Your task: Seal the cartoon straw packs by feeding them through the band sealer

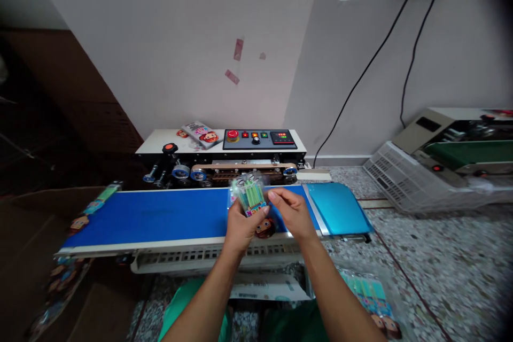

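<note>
Over the blue conveyor belt (pixel 160 216), my left hand (pixel 240 227) grips a clear plastic packet (pixel 253 192) with green sticks inside and a cartoon face at its lower end. The thumb lies across the packet's front. My right hand (pixel 294 214) is closed, thumb and forefinger pinched at the packet's right edge; the exact contact is hard to see. Behind the packet stands a band sealing machine (pixel 256 163) with rollers, a belt and a control panel (pixel 259 139) with lit red digits. Another packet (pixel 96 206) lies at the belt's left end.
Printed packaging (pixel 202 134) lies on the machine's top. At left, a cardboard box (pixel 24 224) holds packets below the belt end. More packets (pixel 371 299) lie at lower right. A white plastic crate (pixel 395 179) supports a second machine (pixel 473 139). Black cables (pixel 364 75) hang along the wall.
</note>
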`<act>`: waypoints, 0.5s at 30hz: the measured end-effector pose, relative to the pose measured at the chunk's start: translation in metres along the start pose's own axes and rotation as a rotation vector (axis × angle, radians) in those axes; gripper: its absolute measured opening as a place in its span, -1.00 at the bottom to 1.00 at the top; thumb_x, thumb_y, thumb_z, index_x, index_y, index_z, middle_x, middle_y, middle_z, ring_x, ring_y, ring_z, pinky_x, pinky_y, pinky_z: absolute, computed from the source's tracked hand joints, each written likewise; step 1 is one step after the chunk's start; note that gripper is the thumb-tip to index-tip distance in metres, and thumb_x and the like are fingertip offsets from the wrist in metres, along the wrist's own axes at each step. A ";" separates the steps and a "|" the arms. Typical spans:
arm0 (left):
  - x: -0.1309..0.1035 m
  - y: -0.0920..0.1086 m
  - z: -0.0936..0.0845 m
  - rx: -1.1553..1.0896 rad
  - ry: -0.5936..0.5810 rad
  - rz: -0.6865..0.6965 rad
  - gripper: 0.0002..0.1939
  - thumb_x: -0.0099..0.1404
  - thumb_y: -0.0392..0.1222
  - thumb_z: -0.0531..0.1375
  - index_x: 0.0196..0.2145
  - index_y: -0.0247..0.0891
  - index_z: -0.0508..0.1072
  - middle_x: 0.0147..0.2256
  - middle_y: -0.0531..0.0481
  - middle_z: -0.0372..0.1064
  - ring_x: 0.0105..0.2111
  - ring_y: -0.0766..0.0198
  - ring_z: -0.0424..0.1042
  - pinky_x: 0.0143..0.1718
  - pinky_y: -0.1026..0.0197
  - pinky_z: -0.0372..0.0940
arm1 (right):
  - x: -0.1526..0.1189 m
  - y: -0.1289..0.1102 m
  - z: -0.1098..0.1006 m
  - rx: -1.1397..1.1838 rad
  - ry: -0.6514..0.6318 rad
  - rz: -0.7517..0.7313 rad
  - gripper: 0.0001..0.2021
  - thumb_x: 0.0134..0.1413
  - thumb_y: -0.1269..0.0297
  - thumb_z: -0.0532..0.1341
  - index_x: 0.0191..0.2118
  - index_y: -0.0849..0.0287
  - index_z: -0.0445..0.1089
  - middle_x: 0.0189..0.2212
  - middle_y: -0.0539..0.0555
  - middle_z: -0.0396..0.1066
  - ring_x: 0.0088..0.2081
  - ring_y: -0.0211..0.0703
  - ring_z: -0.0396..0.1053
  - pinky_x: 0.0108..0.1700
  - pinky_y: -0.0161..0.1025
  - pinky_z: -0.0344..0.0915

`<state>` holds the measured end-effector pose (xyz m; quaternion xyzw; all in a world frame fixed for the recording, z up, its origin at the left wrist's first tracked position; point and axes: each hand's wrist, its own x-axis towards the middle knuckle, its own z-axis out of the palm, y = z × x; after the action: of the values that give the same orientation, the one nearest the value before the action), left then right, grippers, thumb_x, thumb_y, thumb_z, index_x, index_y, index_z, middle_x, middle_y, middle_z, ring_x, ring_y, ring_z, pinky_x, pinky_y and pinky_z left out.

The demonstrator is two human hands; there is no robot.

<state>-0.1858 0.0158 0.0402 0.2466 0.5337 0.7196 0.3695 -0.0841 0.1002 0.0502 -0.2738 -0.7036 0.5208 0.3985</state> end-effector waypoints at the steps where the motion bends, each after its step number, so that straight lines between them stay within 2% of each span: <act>1: 0.000 0.000 0.000 0.006 -0.006 0.001 -0.60 -0.04 -0.17 0.37 -0.21 -0.31 0.46 -0.31 -0.03 0.52 -0.37 0.26 0.47 -0.31 0.26 0.35 | -0.001 0.000 0.001 0.001 0.025 -0.009 -0.76 0.09 0.12 0.17 -0.36 0.18 0.48 -0.43 0.00 0.45 -0.35 -0.22 0.34 -0.27 -0.30 0.27; 6: -0.002 0.000 0.004 -0.001 -0.045 0.013 -0.70 0.05 -0.16 0.32 -0.24 -0.29 0.47 -0.27 -0.02 0.51 -0.33 0.29 0.45 -0.31 0.32 0.34 | -0.003 0.001 0.004 0.082 0.175 -0.015 -0.80 0.07 0.16 0.20 -0.34 0.17 0.46 -0.43 0.00 0.43 -0.37 -0.24 0.32 -0.30 -0.30 0.27; 10: -0.002 0.000 0.005 -0.018 -0.056 0.008 -0.68 0.05 -0.15 0.32 -0.21 -0.29 0.47 -0.26 -0.03 0.51 -0.33 0.27 0.46 -0.33 0.32 0.35 | -0.001 0.005 0.006 0.165 0.232 0.036 -0.81 -0.04 0.15 0.29 -0.37 0.17 0.44 -0.45 -0.01 0.44 -0.38 -0.25 0.33 -0.30 -0.30 0.28; 13: -0.002 0.000 0.005 -0.059 -0.058 -0.051 -0.65 0.06 -0.13 0.32 -0.19 -0.29 0.44 -0.29 -0.04 0.51 -0.36 0.25 0.49 -0.39 0.31 0.36 | 0.003 0.009 0.002 0.250 0.294 0.044 -0.78 -0.05 0.12 0.29 -0.37 0.18 0.42 -0.43 0.00 0.45 -0.36 -0.22 0.36 -0.25 -0.26 0.29; 15: -0.002 0.000 0.006 -0.083 -0.056 -0.064 -0.65 0.08 -0.13 0.31 -0.18 -0.29 0.44 -0.32 -0.04 0.52 -0.36 0.25 0.50 -0.37 0.28 0.38 | 0.005 0.011 -0.006 0.244 0.371 0.013 -0.76 0.01 0.09 0.24 -0.34 0.18 0.38 -0.41 0.01 0.43 -0.34 -0.22 0.35 -0.24 -0.25 0.28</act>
<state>-0.1799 0.0176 0.0419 0.2338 0.5004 0.7219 0.4169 -0.0819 0.1109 0.0418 -0.3192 -0.5483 0.5452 0.5479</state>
